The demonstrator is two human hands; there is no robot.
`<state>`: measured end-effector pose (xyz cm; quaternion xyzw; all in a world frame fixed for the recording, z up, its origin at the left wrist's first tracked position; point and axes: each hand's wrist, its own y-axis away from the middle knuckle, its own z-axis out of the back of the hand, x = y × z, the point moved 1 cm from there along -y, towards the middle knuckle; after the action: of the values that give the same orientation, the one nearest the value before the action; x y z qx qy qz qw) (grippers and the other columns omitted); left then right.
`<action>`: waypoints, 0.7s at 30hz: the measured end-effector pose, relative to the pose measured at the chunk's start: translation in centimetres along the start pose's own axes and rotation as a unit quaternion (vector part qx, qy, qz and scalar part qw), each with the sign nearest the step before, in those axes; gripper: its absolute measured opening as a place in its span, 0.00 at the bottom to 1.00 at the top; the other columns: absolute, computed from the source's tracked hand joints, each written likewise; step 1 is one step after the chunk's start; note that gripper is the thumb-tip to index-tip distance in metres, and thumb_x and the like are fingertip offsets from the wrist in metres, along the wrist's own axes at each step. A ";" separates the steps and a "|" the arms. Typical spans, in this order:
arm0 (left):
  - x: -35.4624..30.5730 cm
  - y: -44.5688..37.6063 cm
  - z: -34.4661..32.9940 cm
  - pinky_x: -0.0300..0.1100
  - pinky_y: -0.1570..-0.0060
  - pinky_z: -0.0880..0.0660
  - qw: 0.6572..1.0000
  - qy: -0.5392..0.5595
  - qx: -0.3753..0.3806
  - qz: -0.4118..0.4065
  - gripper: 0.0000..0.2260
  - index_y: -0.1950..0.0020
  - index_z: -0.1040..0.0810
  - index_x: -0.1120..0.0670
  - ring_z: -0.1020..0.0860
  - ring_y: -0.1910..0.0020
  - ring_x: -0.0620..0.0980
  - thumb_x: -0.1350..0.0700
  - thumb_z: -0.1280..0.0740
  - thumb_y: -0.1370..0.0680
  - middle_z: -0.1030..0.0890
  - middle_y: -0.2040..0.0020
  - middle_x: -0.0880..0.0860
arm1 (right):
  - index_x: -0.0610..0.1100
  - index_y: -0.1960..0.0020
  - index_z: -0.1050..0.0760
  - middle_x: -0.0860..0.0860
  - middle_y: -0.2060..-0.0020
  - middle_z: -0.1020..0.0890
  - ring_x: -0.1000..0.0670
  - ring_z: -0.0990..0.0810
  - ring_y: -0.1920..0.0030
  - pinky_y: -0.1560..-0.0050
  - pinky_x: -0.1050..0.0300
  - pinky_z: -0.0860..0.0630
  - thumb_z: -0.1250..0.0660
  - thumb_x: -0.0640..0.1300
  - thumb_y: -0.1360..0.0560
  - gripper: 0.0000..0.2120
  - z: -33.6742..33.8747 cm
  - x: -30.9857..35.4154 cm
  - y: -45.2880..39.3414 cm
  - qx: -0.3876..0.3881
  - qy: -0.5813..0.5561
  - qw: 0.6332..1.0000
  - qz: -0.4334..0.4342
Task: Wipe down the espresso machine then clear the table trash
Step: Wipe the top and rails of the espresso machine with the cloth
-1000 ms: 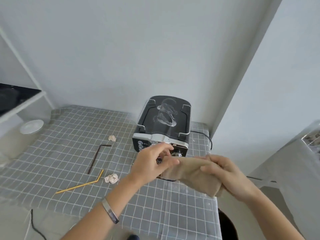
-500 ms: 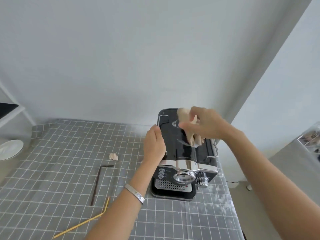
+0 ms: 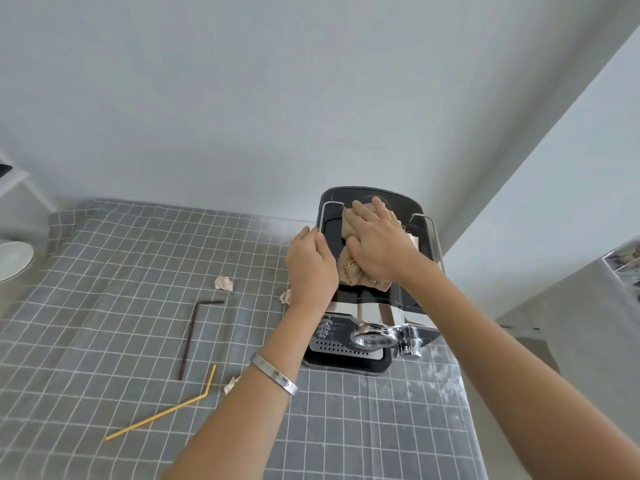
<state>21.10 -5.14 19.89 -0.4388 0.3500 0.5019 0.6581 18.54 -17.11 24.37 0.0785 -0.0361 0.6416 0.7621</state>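
A black and chrome espresso machine stands at the table's back right. My right hand presses a tan cloth flat onto the machine's top, fingers straight. My left hand grips the machine's upper left edge, thumb over its chrome rail. On the grey checked tablecloth lie a dark brown straw, a yellow bent straw and three crumpled paper scraps, one partly hidden behind my left wrist and one beside my left forearm.
A white dish sits off the table's far left. White walls close in behind and to the right of the machine. A grey counter stands at the right. The table's right edge runs just past the machine.
My right hand has lowered the cloth from above the machine and now presses it flat on the top. My left hand stays on the machine's left edge. The view has come closer.
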 end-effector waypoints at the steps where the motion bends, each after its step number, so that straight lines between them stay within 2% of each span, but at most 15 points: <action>1: -0.1 0.1 0.1 0.51 0.59 0.31 1.000 -0.001 -0.001 -0.005 0.15 0.65 0.32 0.59 0.27 0.61 0.59 0.61 0.46 0.19 0.24 0.63 0.62 | 0.44 0.22 0.43 0.46 0.21 0.44 0.40 0.55 0.21 0.23 0.43 0.54 0.50 0.46 0.18 0.25 0.0 0.0 0.5 -0.004 -0.005 1.000 0.006; 4: -0.2 0.0 0.1 0.39 0.66 0.43 1.000 -0.011 -0.001 -0.011 0.16 0.68 0.37 0.57 0.36 0.70 0.48 0.62 0.47 0.19 0.34 0.71 0.51 | 0.45 0.23 0.39 0.47 0.22 0.41 0.41 0.53 0.21 0.22 0.43 0.53 0.49 0.45 0.18 0.24 0.2 0.1 2.1 -0.016 -0.035 0.999 0.022; 8: 0.1 0.0 -0.1 0.37 0.71 0.44 1.000 -0.016 -0.001 0.003 0.17 0.68 0.38 0.57 0.38 0.71 0.46 0.60 0.46 0.19 0.35 0.71 0.50 | 0.44 0.27 0.32 0.45 0.24 0.34 0.42 0.49 0.21 0.22 0.42 0.51 0.47 0.43 0.19 0.21 -0.3 -0.4 3.8 -0.024 -0.098 0.993 0.057; 9: 0.1 0.0 -0.1 0.36 0.71 0.43 1.000 -0.015 -0.005 0.003 0.17 0.69 0.38 0.57 0.38 0.71 0.46 0.60 0.46 0.19 0.35 0.70 0.50 | 0.43 0.28 0.30 0.45 0.26 0.32 0.44 0.47 0.21 0.22 0.43 0.51 0.47 0.43 0.19 0.20 -0.2 -0.5 4.2 -0.032 -0.120 0.990 0.071; 11: -0.1 0.1 -0.1 0.35 0.71 0.40 1.000 -0.017 -0.008 0.002 0.17 0.69 0.38 0.56 0.38 0.72 0.46 0.61 0.46 0.19 0.35 0.70 0.50 | 0.41 0.34 0.24 0.44 0.30 0.26 0.53 0.41 0.25 0.22 0.54 0.53 0.46 0.41 0.19 0.18 0.1 -0.7 5.1 -0.049 -0.164 0.980 0.099; 13: -0.1 0.2 0.0 0.34 0.71 0.39 1.000 -0.019 -0.007 0.002 0.17 0.69 0.38 0.57 0.38 0.72 0.46 0.61 0.46 0.19 0.35 0.70 0.51 | 0.41 0.39 0.20 0.46 0.33 0.23 0.59 0.40 0.28 0.24 0.62 0.51 0.45 0.38 0.19 0.17 0.6 -1.0 5.7 -0.031 -0.201 0.974 0.103; 15: -0.2 0.2 0.0 0.36 0.71 0.42 1.000 -0.020 -0.003 0.003 0.18 0.69 0.39 0.56 0.38 0.72 0.46 0.61 0.47 0.19 0.35 0.70 0.50 | 0.44 0.44 0.17 0.51 0.37 0.20 0.56 0.39 0.25 0.23 0.58 0.45 0.46 0.40 0.20 0.18 1.0 -1.9 5.8 0.014 -0.250 0.963 0.098; 17: -0.2 0.1 0.0 0.38 0.71 0.44 1.000 -0.026 0.001 0.001 0.19 0.70 0.40 0.54 0.39 0.72 0.45 0.61 0.47 0.19 0.36 0.71 0.49 | 0.46 0.52 0.14 0.55 0.45 0.15 0.56 0.30 0.29 0.25 0.53 0.38 0.47 0.43 0.24 0.21 2.2 -2.9 5.9 0.026 -0.315 0.946 0.074; 19: 0.0 0.0 -0.1 0.39 0.71 0.44 1.000 -0.026 0.003 0.000 0.18 0.69 0.39 0.55 0.39 0.72 0.46 0.61 0.47 0.19 0.36 0.72 0.49 | 0.47 0.56 0.15 0.56 0.52 0.14 0.57 0.21 0.39 0.32 0.55 0.31 0.46 0.43 0.25 0.19 4.1 -3.9 5.8 -0.050 -0.374 0.926 0.014; 21: 0.1 0.0 -0.2 0.39 0.71 0.44 1.000 -0.023 0.001 0.001 0.17 0.68 0.37 0.57 0.39 0.72 0.46 0.61 0.47 0.19 0.36 0.72 0.49 | 0.48 0.55 0.19 0.59 0.54 0.16 0.55 0.20 0.46 0.43 0.64 0.28 0.45 0.41 0.22 0.16 5.8 -4.3 5.0 -0.151 -0.379 0.911 -0.053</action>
<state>21.14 -5.27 19.76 -0.4262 0.3359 0.5125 0.6655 13.08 -21.45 29.73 0.2020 -0.4145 0.5093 0.7267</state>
